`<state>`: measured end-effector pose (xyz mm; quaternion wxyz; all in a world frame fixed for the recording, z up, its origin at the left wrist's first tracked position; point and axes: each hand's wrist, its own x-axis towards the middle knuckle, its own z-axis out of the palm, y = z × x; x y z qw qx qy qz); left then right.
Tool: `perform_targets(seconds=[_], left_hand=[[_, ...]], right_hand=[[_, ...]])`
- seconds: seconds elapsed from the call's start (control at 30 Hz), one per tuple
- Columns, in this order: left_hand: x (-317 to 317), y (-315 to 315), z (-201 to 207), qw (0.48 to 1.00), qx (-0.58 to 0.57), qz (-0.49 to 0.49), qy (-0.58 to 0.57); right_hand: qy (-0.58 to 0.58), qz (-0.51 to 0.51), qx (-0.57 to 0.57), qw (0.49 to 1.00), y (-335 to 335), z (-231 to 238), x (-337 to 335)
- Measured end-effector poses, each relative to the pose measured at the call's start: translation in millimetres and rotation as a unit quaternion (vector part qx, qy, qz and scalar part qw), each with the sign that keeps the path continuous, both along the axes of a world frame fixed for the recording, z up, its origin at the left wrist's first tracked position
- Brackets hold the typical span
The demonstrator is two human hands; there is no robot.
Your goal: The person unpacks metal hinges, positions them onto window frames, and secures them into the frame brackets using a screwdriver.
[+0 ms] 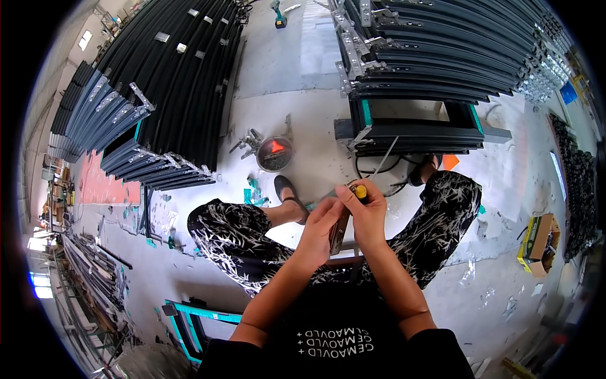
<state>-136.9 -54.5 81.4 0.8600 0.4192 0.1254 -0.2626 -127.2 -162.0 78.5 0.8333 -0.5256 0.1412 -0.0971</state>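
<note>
My two hands are close together above my lap. The fingers of my left hand (pixel 320 226) are closed on a narrow metal bar (pixel 339 235), which points down toward my lap. It looks like a hinge or stay arm, but its upper end is hidden by my fingers. Wrapped in my right hand (pixel 368 213) is a screwdriver with a yellow-ended handle (pixel 361 191). Its thin shaft (pixel 386 154) slants away up and to the right. My right thumb lies beside the yellow end, almost touching my left fingertips.
Stacked dark frames with metal hinges stand at far left (pixel 170 82) and far right (pixel 435 63). Between them, a round dish (pixel 274 154) sits on the floor near loose metal parts. A cordless drill (pixel 278 15) stands farther off; an opened carton (pixel 541 245) lies at right.
</note>
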Motion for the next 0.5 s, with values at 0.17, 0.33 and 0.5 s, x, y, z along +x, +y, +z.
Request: perform_targets(seconds=[0.17,0.33,0.5], left_hand=[[-1.8,4.4,-5.3,0.999,-0.029,-0.004,0.024],[7.5,11.2,-6.5,0.998,-0.005,-0.066,0.014],[5.9,23.7,-14.5,0.986,-0.044,-0.147,0.061]], right_hand=[[-0.017,0.036,-0.066,0.997,-15.9,0.0,-2.6],[-0.087,-0.01,-0.432,0.897,-25.2,13.6,-7.1],[-0.137,-0.036,-0.542,0.828,-18.8,11.0,-13.8]])
